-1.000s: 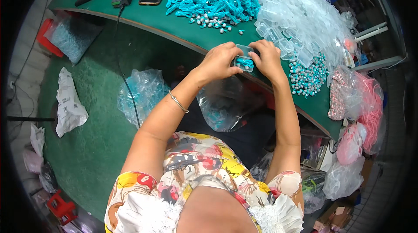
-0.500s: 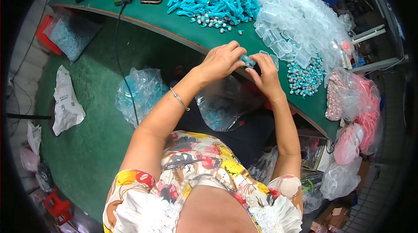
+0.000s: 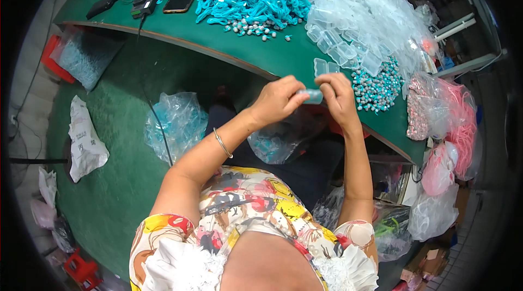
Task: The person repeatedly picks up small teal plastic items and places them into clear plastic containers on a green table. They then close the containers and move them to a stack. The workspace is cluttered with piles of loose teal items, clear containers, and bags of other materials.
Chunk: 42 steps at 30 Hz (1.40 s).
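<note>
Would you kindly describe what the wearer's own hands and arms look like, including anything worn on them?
The left hand and right hand wear no gloves. A thin, silver-coloured bangle circles the left forearm; the right has none. The short, cream fabric sleeves carry a yellow and red print, with white ruffled trim beside them.

Wears multicol print top point(image 3: 250, 201) w/ wht ruffles point(image 3: 182, 265) & silver bangle point(image 3: 223, 143)
</note>
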Motion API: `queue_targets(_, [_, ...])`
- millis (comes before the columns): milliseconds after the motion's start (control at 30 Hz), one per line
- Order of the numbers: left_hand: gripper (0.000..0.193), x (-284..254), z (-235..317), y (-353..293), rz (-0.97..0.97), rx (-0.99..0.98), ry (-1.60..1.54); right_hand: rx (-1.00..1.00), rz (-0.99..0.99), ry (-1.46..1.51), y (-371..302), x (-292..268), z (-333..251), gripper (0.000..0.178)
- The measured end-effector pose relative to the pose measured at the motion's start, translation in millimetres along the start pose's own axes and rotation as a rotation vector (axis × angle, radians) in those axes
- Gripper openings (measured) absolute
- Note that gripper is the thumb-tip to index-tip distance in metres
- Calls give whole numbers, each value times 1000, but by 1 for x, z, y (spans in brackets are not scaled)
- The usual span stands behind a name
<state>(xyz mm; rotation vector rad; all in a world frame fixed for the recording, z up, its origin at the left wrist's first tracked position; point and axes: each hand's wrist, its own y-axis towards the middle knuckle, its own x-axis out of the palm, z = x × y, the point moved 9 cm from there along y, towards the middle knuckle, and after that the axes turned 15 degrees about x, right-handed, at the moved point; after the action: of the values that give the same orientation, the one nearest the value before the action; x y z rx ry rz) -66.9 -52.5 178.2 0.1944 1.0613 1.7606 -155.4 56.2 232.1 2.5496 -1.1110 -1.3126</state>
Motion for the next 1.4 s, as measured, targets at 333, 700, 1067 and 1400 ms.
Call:
queue_targets(333, [10,2,12,6,-41,125,328,93,205,-410,-3,6,41,12])
queue_targets(700, [12,-27,-111,76,-172,-203,813,9,160,-302,9,1,24,19])
queue_targets(1067, [15,-23,-88,68,-25,-85,409,335,444,-1005,12,-54,94,11])
queue_targets(1400, [14,-3,-56,50,-284,-111,82,206,448,-824,3,-45,66,11])
